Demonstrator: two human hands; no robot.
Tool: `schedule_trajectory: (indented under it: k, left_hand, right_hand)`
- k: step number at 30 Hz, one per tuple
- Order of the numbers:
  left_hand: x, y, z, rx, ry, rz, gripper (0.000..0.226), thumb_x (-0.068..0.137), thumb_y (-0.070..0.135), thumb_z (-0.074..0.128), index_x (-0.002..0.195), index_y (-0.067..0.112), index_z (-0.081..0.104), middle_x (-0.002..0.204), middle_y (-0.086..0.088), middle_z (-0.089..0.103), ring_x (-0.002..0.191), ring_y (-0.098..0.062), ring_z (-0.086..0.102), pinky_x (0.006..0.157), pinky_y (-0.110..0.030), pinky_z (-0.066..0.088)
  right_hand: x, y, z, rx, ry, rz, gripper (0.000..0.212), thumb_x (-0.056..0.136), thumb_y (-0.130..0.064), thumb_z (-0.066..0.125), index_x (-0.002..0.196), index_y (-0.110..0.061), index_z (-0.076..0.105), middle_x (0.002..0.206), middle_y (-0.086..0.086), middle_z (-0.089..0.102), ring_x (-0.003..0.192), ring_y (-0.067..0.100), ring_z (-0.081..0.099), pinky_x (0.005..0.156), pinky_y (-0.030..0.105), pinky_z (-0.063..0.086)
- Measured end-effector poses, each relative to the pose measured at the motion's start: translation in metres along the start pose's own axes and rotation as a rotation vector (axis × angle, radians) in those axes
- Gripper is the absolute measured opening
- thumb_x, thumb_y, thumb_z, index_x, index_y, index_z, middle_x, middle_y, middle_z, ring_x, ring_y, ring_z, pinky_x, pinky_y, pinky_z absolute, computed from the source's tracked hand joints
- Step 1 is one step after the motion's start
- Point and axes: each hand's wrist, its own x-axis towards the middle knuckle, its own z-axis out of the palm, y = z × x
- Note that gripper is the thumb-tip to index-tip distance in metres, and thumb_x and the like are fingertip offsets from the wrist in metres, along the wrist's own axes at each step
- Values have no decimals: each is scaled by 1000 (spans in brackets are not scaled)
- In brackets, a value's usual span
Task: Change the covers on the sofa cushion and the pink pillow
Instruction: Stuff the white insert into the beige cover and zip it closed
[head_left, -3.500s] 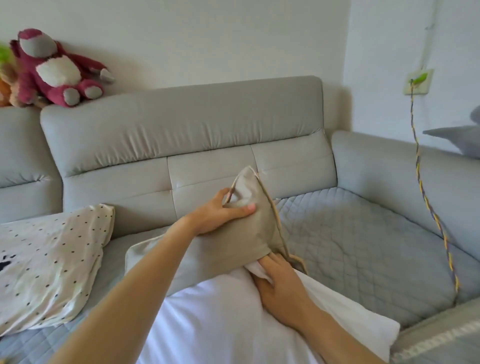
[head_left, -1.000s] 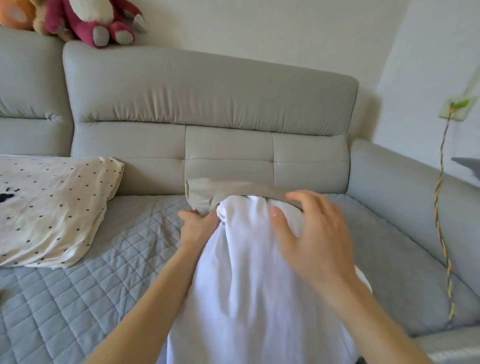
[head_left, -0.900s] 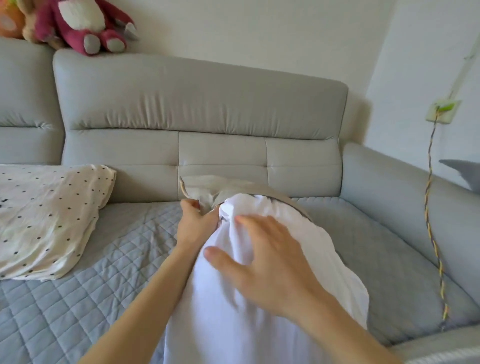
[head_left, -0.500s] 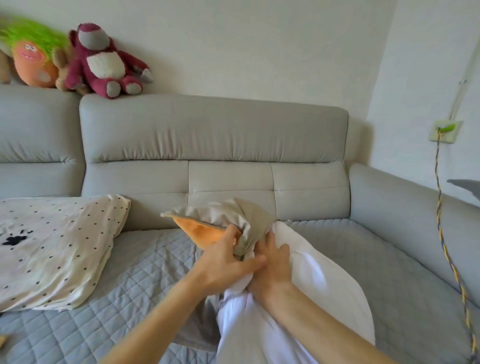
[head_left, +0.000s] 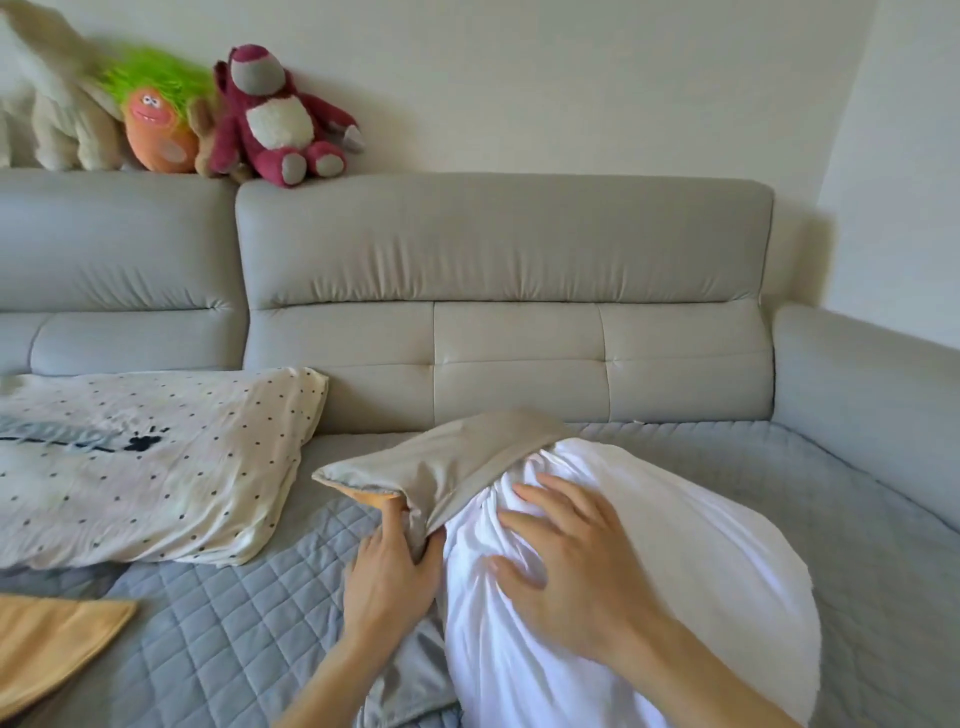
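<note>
Far left on the sofa (head_left: 208, 613) lay an orange cloth (head_left: 47, 644) and, beyond it, a dotted pillow (head_left: 156, 462), both well apart from my work. My left hand (head_left: 389, 577) had its grip pinched on the edge of the grey cover (head_left: 457, 457), whose orange lining showed at the mouth. Just right of it, the white insert (head_left: 701, 571) sat partly inside that cover, most of it bare. My right hand (head_left: 576, 561) lay on the insert with its grip spread, pressing the stuffing. To do this well, I judged I should keep the mouth held wide, feed the corner in first, and push in short strokes so nothing bunched.
</note>
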Motion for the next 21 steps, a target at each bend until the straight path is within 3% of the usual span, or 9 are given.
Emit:
schedule_trajectory:
  k: [3, 6, 10, 13, 15, 17, 19, 21]
  left_hand:
    - [0, 0, 0, -92, -75, -81, 46, 93, 45, 54, 127, 38, 23, 78, 1, 66, 70, -28, 64, 63, -39, 51]
    - [0, 7, -3, -145, -107, -126, 34, 97, 38, 51, 124, 31, 32, 70, -1, 64, 65, -23, 62, 59, -34, 47]
    - [-1, 35, -6, -222, -102, -23, 25, 96, 40, 55, 116, 45, 41, 69, 12, 63, 61, -5, 55, 57, -24, 40]
    - [-8, 49, -12, -341, -177, 51, 29, 92, 33, 64, 115, 43, 49, 79, 16, 68, 71, 0, 60, 65, -20, 46]
    - [-9, 51, -22, -707, -308, -120, 37, 76, 31, 72, 111, 34, 61, 90, 8, 69, 86, -9, 65, 78, -22, 48]
    - [0, 47, -34, -1079, -362, -426, 33, 61, 39, 76, 88, 23, 64, 87, -1, 62, 78, -18, 60, 71, -31, 41]
    - [17, 34, -39, -1195, -310, -681, 44, 67, 59, 77, 73, 21, 56, 76, -1, 53, 65, -17, 46, 61, -31, 30]
    - [38, 20, -41, -1120, -315, -810, 67, 64, 82, 66, 73, 16, 58, 71, -5, 48, 62, -21, 43, 60, -32, 30]
  right_hand:
    - [-27, -15, -8, -22, 27, -86, 47, 80, -64, 59, 111, -30, 70, 134, -7, 59, 135, 23, 45, 104, 43, 33]
    - [-42, -27, -13, -106, -79, -108, 73, 74, -78, 51, 125, -28, 62, 144, -3, 51, 142, 29, 35, 107, 50, 25]
    - [-16, -34, -8, -50, -97, -23, 79, 78, -75, 44, 137, -23, 54, 150, 4, 44, 145, 27, 31, 113, 51, 25]
    - [34, -22, -12, 189, -21, 161, 74, 79, -70, 40, 137, -26, 54, 150, -1, 43, 140, 19, 37, 113, 45, 31]
    - [65, -1, -21, 281, -72, 287, 82, 74, -80, 33, 142, -36, 44, 155, -4, 33, 145, 18, 26, 116, 45, 26]
    - [84, 24, -25, 197, -266, 334, 95, 66, -92, 32, 150, -50, 17, 163, -7, 11, 151, 20, 6, 118, 54, 15]
    - [79, 39, -19, 116, -501, 354, 101, 62, -97, 37, 148, -58, 0, 165, -10, -1, 152, 18, -3, 118, 58, 10]
    - [52, 38, -2, -3, -604, 309, 101, 64, -98, 34, 146, -59, -10, 165, -10, -9, 151, 18, -7, 119, 56, 6]
